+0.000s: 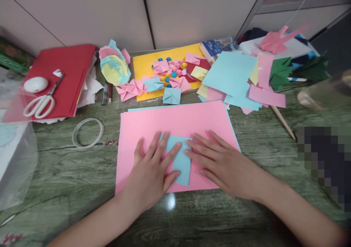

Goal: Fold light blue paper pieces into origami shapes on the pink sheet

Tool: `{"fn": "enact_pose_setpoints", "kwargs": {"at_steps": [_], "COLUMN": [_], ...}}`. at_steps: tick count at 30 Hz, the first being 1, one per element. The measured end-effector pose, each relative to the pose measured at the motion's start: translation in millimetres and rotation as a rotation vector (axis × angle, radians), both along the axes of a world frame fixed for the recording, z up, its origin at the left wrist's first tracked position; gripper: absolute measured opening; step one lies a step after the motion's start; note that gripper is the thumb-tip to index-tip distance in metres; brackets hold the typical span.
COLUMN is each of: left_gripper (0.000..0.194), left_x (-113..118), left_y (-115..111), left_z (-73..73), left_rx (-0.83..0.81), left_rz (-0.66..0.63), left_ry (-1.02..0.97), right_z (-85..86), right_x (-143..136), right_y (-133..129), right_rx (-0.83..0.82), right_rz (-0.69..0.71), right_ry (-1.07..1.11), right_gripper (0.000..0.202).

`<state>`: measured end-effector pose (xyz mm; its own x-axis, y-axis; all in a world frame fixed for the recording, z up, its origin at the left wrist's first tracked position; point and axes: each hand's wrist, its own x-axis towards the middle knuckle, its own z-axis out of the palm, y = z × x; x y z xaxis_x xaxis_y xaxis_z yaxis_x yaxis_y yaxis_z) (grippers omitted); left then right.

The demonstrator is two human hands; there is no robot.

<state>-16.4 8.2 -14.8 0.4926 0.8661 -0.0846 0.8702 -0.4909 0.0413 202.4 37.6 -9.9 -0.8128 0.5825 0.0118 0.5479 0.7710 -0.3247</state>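
A light blue piece of paper (183, 163) lies on a stack of pink paper sheets (175, 119) in front of me. My left hand (153, 166) is open, fingers spread flat, covering the left side of the blue paper. From the right, my right hand (222, 159) rests flat with its fingers stretched out, the fingertips touching the blue paper's right edge. The blue paper looks folded, though the hands hide part of its outline. A blue sheet edge peeks out from under the pink stack.
Behind the stack, folded paper squares (172, 96) and small colored balls (174, 69) sit around a yellow sheet (142, 66). Blue paper sheets (230, 73) lie back right. At left are a tape roll (74, 133), white scissors (41, 106) and red paper (74, 62).
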Motion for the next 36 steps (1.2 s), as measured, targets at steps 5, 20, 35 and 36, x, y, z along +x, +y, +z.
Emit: {"fn": "enact_pose_setpoints", "kwargs": {"at_steps": [5, 20, 35, 36], "left_gripper": [0.06, 0.059, 0.058, 0.058], "left_x": [-0.1, -1.9, -1.5, -1.3], "left_y": [-0.7, -2.2, -1.9, -1.9], "left_z": [-0.4, 1.6, 4.5, 4.5], "left_rx": [0.02, 0.009, -0.024, -0.027], "left_rz": [-0.001, -0.006, 0.003, 0.005], "left_ry": [0.003, 0.007, 0.015, 0.013], "right_z": [3.7, 3.8, 2.6, 2.7], "right_x": [8.3, 8.9, 4.0, 3.4], "right_y": [10.9, 10.4, 8.8, 8.6], "right_rx": [-0.02, 0.005, 0.042, 0.043], "right_rz": [-0.031, -0.011, -0.057, -0.06], "right_ry": [0.045, -0.033, 0.018, 0.016], "right_gripper": [0.039, 0.043, 0.034, 0.033]}}
